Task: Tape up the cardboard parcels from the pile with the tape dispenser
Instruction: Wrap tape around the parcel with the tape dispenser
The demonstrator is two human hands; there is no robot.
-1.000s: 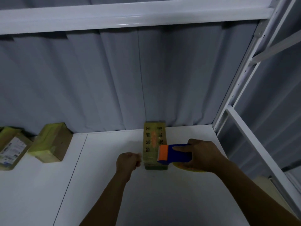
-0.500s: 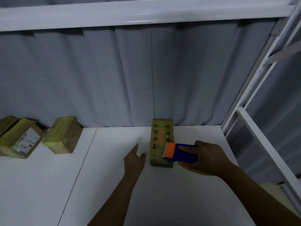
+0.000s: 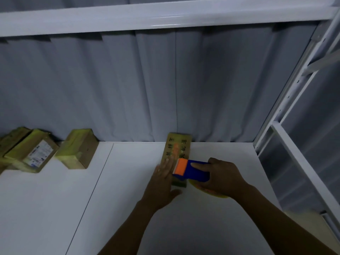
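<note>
Grey curtain (image 3: 128,80) hangs across the back of the frame behind a white table (image 3: 128,199), with a white shelf beam (image 3: 165,17) along the top and a white rack upright (image 3: 287,100) at the right side. Just right of centre a long cardboard parcel (image 3: 179,146) with printed characters lies flat, its far end against the curtain. The left hand (image 3: 161,183) lies against the parcel's near left edge, fingers straight and together, holding nothing. The right hand (image 3: 224,177) is wrapped round the blue body of the tape dispenser (image 3: 193,171), forefinger stretched along its top; the orange front sits over the parcel's near end (whether it touches the cardboard I cannot tell). A yellow tape roll (image 3: 215,195) shows under the right hand. At middle left the pile of parcels (image 3: 77,150) sits by the curtain, one bearing a white label (image 3: 39,153)
</note>
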